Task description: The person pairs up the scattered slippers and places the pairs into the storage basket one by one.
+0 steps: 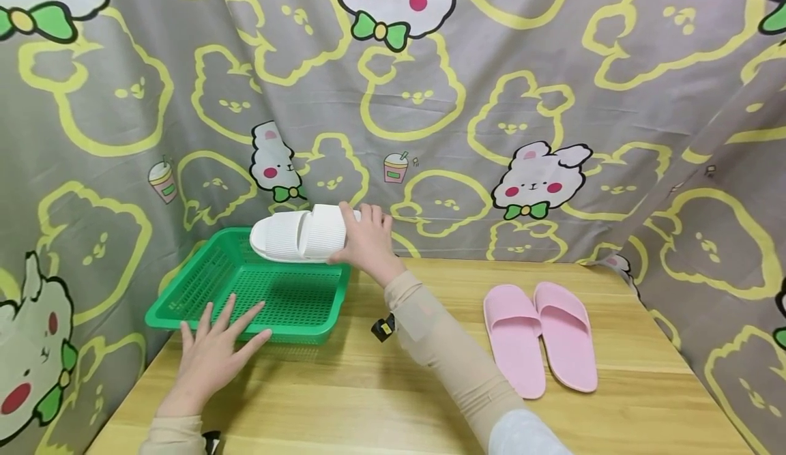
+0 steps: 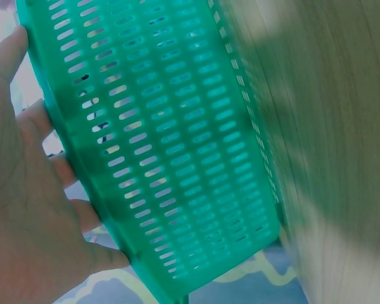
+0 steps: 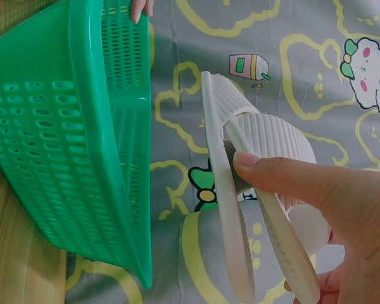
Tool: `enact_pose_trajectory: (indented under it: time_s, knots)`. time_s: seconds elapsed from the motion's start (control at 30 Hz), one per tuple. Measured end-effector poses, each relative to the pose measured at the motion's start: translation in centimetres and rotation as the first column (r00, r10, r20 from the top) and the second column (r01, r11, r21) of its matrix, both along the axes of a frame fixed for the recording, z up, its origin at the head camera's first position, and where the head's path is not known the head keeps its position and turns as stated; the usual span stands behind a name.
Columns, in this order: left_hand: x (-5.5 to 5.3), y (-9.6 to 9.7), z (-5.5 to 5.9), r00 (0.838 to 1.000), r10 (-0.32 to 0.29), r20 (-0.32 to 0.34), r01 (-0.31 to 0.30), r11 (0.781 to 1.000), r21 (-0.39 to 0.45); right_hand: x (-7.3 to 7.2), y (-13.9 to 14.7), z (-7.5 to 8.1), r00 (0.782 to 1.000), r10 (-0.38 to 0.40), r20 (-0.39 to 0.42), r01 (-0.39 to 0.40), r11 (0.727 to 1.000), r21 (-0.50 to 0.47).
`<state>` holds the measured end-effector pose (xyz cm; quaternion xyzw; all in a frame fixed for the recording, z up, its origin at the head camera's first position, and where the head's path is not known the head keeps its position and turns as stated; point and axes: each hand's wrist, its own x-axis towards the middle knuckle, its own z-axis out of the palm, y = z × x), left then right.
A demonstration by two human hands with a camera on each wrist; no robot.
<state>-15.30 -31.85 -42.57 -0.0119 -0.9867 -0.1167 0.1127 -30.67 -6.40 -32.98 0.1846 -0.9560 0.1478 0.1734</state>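
Note:
My right hand (image 1: 370, 242) grips a pair of white slippers (image 1: 303, 235) by one end and holds them in the air over the back of a green plastic basket (image 1: 336, 298). In the right wrist view the two slippers (image 3: 225, 190) lie close together, with the thumb against one of them. My left hand (image 1: 215, 356) is at the basket's near rim, its fingers spread and fairly straight. The left wrist view shows its fingertips along the rim of the slotted basket wall (image 2: 145, 145). No other thing shows inside the basket.
Side by side on the right of the wooden table (image 1: 344, 400) lie two pink slippers (image 1: 568, 335). A grey curtain (image 1: 430, 114) with yellow and rabbit prints hangs behind and around the table. The basket stands at the table's back left.

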Motion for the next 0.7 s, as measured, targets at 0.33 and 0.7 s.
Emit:
enact_pose_trajectory:
  time_s: [0.33, 0.7]
  knots:
    - [0.0, 0.1, -0.1, 1.0, 0.005, -0.017, -0.005, 1.0, -0.004, -0.5, -0.9, 0.5, 1.0, 0.008, 0.03, -0.009, 0.999, 0.035]
    - [-0.1, 0.0, -0.2, 1.0, 0.009, -0.012, -0.009, 1.0, -0.006, -1.1, -2.1, 0.8, 0.999, 0.013, 0.052, -0.015, 0.999, 0.049]
